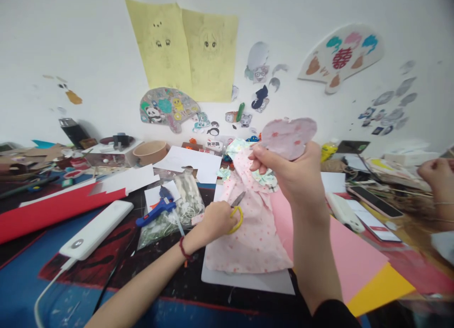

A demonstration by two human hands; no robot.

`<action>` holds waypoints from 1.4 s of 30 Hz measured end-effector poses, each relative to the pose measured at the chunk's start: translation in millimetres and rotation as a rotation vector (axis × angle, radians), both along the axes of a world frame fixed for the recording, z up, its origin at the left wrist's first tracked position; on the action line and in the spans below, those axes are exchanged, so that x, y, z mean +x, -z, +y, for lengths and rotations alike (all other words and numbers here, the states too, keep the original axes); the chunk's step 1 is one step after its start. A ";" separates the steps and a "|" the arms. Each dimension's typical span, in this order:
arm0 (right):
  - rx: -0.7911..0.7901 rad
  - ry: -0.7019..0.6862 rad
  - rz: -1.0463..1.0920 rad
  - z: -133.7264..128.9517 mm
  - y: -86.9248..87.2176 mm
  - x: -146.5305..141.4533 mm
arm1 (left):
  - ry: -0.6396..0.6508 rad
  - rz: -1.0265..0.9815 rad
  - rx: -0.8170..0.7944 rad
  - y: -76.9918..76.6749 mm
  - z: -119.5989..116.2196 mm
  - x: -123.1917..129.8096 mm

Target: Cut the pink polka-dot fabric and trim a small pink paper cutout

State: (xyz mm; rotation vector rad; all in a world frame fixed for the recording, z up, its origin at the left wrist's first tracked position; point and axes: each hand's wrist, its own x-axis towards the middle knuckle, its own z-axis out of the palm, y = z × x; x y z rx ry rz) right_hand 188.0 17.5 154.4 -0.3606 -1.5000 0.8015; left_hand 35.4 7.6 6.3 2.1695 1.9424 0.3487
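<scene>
Toward the front left corner of the desk (pixel 177 314), can see a white power bank (pixel 97 228) with a cable attached. Nearer to the middle of the front edge, can find a white sheet (pixel 253 281) and, spread over it, a pink dotted dress (pixel 248 245). To the right of this, notice yellow paper (pixel 381 292) partly under pink paper (pixel 349 257). With the left hand (pixel 217 221), holds scissors (pixel 238 199) over the dress, clamped by the yellow handle, with blades pointed away and slightly right; cannot tell if touching the dress. With the right hand (pixel 300 174), raised above the dress, pinches a rounded pink cloth piece (pixel 287 134) with red prints, by its lower part, thumb and fingers together. To the left, can see a blue glue gun (pixel 158 212) on a clear plastic bag (pixel 186 200). Toward the right edge, notice a smartphone (pixel 376 201) and another person's hand (pixel 440 174). Near the back edge, can find a brown bowl (pixel 151 151). Beyond, on the wall, yellow drawing sheets (pixel 159 58).
</scene>
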 end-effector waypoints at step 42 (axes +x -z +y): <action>0.108 0.148 0.187 10.8 -5.0 0.0 | 0.499 -0.801 0.507 -124.6 35.7 -33.2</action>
